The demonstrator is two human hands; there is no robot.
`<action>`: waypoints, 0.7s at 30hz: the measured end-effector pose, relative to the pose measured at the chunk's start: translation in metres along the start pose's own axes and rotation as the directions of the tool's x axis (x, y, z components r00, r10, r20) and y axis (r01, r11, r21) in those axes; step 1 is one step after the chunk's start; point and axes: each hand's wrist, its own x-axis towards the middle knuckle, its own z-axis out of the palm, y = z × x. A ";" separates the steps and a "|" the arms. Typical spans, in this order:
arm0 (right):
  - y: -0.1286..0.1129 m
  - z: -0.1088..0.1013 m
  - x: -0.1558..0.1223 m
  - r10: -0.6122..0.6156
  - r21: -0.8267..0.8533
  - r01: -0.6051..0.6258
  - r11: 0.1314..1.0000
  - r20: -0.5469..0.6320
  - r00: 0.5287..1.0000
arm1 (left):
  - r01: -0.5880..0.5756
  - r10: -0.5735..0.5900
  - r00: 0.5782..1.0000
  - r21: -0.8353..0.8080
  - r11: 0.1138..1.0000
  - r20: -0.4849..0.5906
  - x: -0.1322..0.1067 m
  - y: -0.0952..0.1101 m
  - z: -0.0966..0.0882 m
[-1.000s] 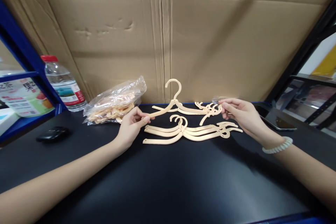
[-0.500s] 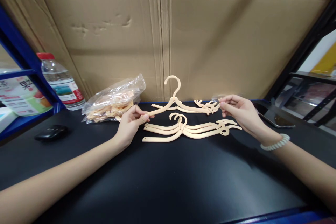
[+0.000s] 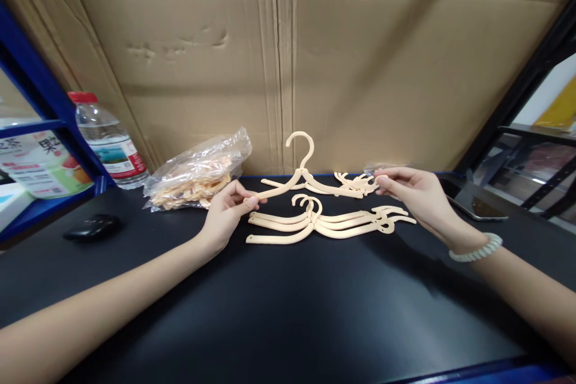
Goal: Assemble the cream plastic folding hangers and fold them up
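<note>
A cream plastic hanger [image 3: 302,177] hangs between my two hands just above the black table [image 3: 288,300], its hook pointing up. My left hand [image 3: 224,214] pinches the hanger's left arm tip. My right hand [image 3: 416,195] pinches its forked right end. Below it, a stack of several like hangers [image 3: 326,223] lies flat on the table between my hands. A white beaded bracelet [image 3: 476,250] is on my right wrist.
A clear plastic bag of cream parts [image 3: 198,173] lies at the back left. A water bottle [image 3: 108,141] stands further left by a blue shelf frame [image 3: 40,90]. A black mouse [image 3: 91,227] and a phone [image 3: 472,204] rest on the table. A cardboard wall [image 3: 292,60] closes the back.
The held hanger was lowered a little and levelled over the stack; both hands keep their pinch and have barely shifted.
</note>
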 end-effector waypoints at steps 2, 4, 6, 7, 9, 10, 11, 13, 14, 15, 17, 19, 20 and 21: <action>0.002 -0.001 0.001 -0.010 0.011 0.010 1.000 0.018 1.000 | 0.000 0.000 1.000 -0.003 1.000 0.006 0.000 0.000 0.000; 0.004 -0.002 0.003 0.018 0.057 -0.021 0.998 0.061 0.998 | -0.005 0.005 1.000 0.000 1.000 0.012 0.000 -0.001 -0.001; 0.006 -0.003 0.004 0.074 0.125 -0.087 0.988 0.105 0.992 | -0.011 0.010 1.000 0.009 1.000 0.015 0.000 -0.001 -0.002; 0.006 -0.003 0.004 0.101 0.158 -0.118 0.980 0.115 0.988 | -0.011 0.011 1.000 0.010 1.000 0.016 0.000 -0.002 -0.002; 0.006 -0.004 0.004 0.141 0.212 -0.164 0.964 0.119 0.983 | -0.006 0.006 1.000 0.008 1.000 0.018 0.000 -0.001 -0.002; 0.006 -0.003 0.004 0.156 0.231 -0.180 0.956 0.118 0.981 | -0.002 0.002 1.000 0.006 1.000 0.017 -0.001 -0.001 -0.003; 0.005 -0.003 0.004 0.171 0.247 -0.196 0.949 0.119 0.978 | 0.000 0.000 1.000 0.004 1.000 0.016 -0.001 -0.001 -0.002; 0.005 -0.002 0.004 0.202 0.269 -0.231 0.935 0.134 0.970 | 0.003 -0.003 1.000 0.005 1.000 0.015 -0.001 0.000 -0.002; 0.005 -0.002 0.004 0.222 0.277 -0.257 0.926 0.152 0.963 | 0.005 -0.005 1.000 0.006 1.000 0.016 -0.001 0.000 -0.002; 0.005 -0.001 0.003 0.248 0.288 -0.289 0.913 0.171 0.954 | 0.005 -0.005 1.000 0.008 1.000 0.016 -0.001 0.000 -0.001; 0.005 0.001 0.003 0.313 0.324 -0.369 0.871 0.211 0.926 | 0.005 -0.005 1.000 0.015 1.000 0.016 -0.001 0.001 -0.001; 0.005 0.003 0.002 0.391 0.363 -0.454 0.814 0.237 0.890 | 0.004 -0.005 1.000 0.022 1.000 0.017 -0.001 0.002 -0.001; 0.005 0.003 0.002 0.423 0.376 -0.487 0.788 0.242 0.873 | 0.004 -0.004 1.000 0.025 1.000 0.019 -0.001 0.002 -0.001; 0.005 0.004 0.002 0.446 0.382 -0.511 0.770 0.250 0.859 | 0.003 -0.004 1.000 0.027 1.000 0.020 -0.001 0.002 -0.001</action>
